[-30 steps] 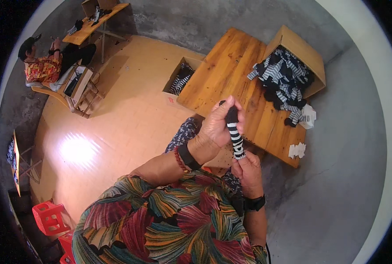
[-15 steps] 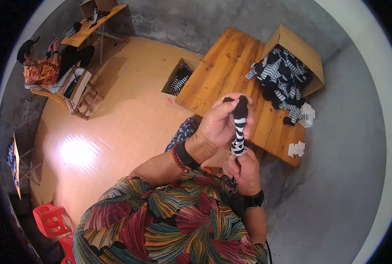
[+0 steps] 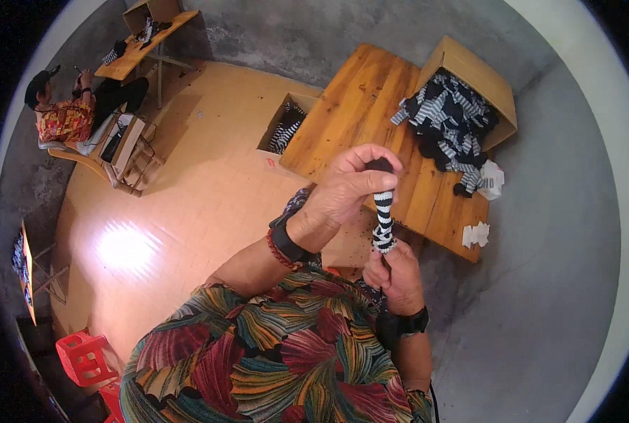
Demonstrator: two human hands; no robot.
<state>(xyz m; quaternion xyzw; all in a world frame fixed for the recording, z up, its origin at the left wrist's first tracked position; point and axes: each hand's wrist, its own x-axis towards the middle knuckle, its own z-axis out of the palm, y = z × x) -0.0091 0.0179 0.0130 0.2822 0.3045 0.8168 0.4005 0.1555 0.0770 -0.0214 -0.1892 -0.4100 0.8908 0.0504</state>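
A black-and-white striped knitted tube (image 3: 383, 210) with a dark end stands stretched between my two hands; whether it is a sock or part of a glove I cannot make out. My left hand (image 3: 346, 185) pinches its dark upper end between thumb and fingers. Below, my right hand (image 3: 397, 276) is closed at the bunched, pale lower edge. A narrow dark bit shows under the right fingers, too small to name.
A wooden table (image 3: 357, 88) stands ahead, bearing a tipped cardboard box (image 3: 501, 99) that spills striped knitwear (image 3: 455, 120). Another open box (image 3: 276, 130) sits left of it. A person (image 3: 68, 116) sits at a far-left table; red stools (image 3: 85, 357) stand lower left.
My left hand has turned and closed its fingers over the dark upper end, which showed uncovered before. The right hand has shifted slightly right and down.
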